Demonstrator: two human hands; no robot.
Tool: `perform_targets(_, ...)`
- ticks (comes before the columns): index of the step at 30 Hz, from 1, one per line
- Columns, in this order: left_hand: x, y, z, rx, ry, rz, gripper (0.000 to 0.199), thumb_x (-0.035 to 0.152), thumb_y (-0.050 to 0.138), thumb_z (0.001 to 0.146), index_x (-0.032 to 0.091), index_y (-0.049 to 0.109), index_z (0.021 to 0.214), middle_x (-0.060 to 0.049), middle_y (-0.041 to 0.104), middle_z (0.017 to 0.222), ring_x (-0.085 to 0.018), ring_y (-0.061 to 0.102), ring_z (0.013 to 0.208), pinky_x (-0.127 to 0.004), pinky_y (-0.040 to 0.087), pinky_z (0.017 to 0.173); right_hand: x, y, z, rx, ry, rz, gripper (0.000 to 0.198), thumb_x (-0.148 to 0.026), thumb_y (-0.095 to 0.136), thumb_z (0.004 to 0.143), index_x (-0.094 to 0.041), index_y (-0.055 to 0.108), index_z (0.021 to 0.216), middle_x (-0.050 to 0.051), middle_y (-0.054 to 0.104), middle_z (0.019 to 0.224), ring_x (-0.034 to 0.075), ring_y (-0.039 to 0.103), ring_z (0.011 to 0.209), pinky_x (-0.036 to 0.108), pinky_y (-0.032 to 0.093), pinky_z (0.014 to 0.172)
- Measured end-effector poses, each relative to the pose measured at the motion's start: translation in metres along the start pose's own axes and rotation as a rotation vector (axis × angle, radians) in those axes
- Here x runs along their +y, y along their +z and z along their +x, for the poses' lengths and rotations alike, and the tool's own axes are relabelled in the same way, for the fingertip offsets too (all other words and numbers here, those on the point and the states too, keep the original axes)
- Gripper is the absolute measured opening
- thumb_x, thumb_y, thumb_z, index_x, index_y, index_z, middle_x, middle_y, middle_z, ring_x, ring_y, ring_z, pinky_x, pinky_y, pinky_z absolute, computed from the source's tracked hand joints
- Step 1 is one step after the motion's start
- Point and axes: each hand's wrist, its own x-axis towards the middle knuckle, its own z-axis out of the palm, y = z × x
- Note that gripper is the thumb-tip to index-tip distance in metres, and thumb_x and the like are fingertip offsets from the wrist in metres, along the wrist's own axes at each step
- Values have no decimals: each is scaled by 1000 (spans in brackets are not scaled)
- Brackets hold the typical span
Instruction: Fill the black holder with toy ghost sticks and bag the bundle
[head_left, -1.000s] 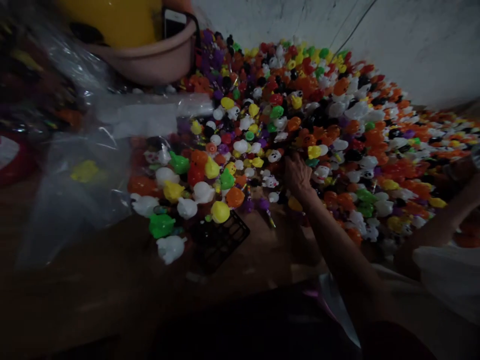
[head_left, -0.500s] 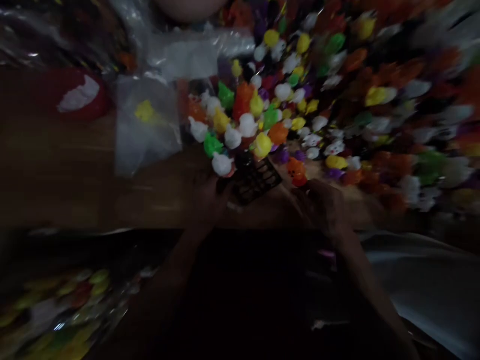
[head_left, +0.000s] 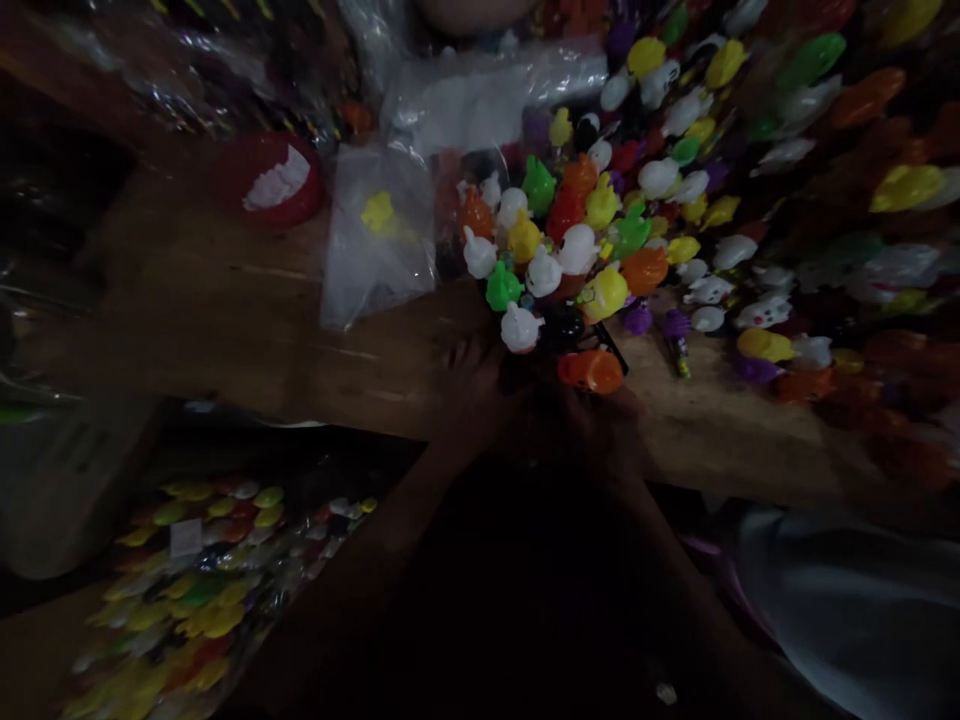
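Gleaming orange-red, the figure (head_left: 598,371) seems tipped sideways.

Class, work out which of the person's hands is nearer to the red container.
Left. The left hand is lower in view and right of the red container; the right hand is farther right, at an orange toy.

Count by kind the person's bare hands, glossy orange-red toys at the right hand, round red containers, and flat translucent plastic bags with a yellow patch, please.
Bare hands, left hand and right hand: 2
Glossy orange-red toy at the right hand: 1
Round red container: 1
Flat translucent plastic bag: 1
Total: 5
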Motion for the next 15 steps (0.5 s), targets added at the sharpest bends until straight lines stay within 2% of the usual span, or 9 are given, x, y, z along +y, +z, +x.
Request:
perform_targets(5, -1, -2, -1, -8, 19, 37, 45, 44, 70, 87, 20, 65, 125, -14, 62, 126, -36, 55, 117, -50, 42, 100, 0, 12, 7, -19, -135, 24, 24, -40, 65, 90, -19, 70, 80, 4, 70, 77, 19, 66, 70, 31, 54, 66)
perform_targets(10, -2, -1, 1, -42, 17, 18, 49, 45, 68, 89, 21, 61, 131, -13, 61, 128, -34, 55, 117, -49, 41, 100, 2, 5, 9, -68, -119, -111, 25, -42, 65, 91, -20, 70, 81, 5, 71, 77, 21, 66, 70, 33, 54, 68)
perform_targets(15, -2, -4, 3, -50, 43, 6, 47, 43, 65, 91, 22, 60, 133, -12, 61, 129, -34, 53, 120, -47, 39, 99, 5, 1, 11, -102, -186, -201, 30, -46, 63, 92, -20, 70, 80, 6, 71, 77, 20, 65, 69, 32, 53, 67)
